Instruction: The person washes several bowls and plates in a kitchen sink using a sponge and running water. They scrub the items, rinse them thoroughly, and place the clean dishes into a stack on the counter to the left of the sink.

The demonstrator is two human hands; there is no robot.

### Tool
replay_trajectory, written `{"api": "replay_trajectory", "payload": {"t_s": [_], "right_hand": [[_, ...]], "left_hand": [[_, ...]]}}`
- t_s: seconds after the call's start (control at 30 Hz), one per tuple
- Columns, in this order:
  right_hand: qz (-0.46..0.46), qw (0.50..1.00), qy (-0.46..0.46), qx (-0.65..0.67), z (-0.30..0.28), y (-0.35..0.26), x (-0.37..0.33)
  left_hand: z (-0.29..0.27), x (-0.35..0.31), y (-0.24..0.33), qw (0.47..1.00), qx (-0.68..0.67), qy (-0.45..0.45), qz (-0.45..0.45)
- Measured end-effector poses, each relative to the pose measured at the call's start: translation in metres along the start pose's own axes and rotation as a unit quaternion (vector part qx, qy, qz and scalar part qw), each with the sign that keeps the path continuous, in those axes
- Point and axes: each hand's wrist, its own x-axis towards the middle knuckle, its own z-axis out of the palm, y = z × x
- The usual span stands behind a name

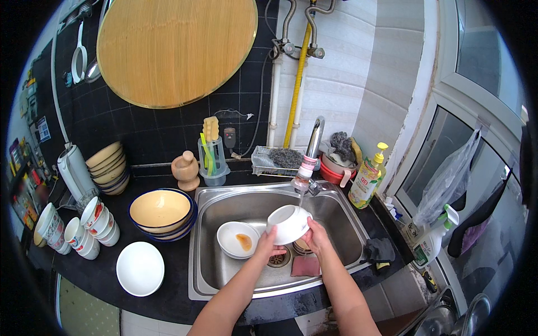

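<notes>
Over the steel sink (pixel 195 263) I hold a white bowl (pixel 287 219) tipped with its base upward. My left hand (pixel 268 246) grips its left side, and my right hand (pixel 318 236) closes on the right side. Just above the bowl is the faucet (pixel 315 140), with what looks like a thin stream falling onto it. Lower left in the basin, another white bowl (pixel 227 234) has an orange-brown smear inside. Near the drain (pixel 278 260) lies a reddish-pink cloth or sponge (pixel 305 266). Part of a beige dish shows behind my right hand.
Left of the sink stand cream bowls (pixel 162 208), a white bowl (pixel 140 269) and stacked patterned cups (pixel 101 221). Behind are a wooden mortar (pixel 185 171) and a utensil holder (pixel 213 162). A yellow soap bottle (pixel 367 179) and dark cloth (pixel 380 250) sit at right.
</notes>
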Motion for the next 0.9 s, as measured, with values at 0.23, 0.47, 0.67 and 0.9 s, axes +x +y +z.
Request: {"api": "replay_trajectory", "payload": {"t_s": [0.23, 0.47, 0.67, 0.9], "right_hand": [[-0.075, 0.989, 0.069, 0.103, -0.016, 0.002, 0.007], [-0.042, 0.996, 0.071, -0.025, 0.008, 0.002, -0.005], [-0.018, 0.992, -0.065, -0.108, -0.004, 0.012, 0.004], [-0.05, 0.995, -0.034, -0.084, 0.012, 0.011, -0.001]], "left_hand": [[0.042, -0.025, -0.009, 0.738, 0.583, 0.024, 0.338], [0.068, -0.033, 0.022, 0.658, 0.6, -0.032, 0.454], [0.075, 0.013, 0.053, 0.651, 0.63, 0.018, 0.423], [0.062, 0.043, 0.07, 0.697, 0.66, 0.023, 0.279]]}}
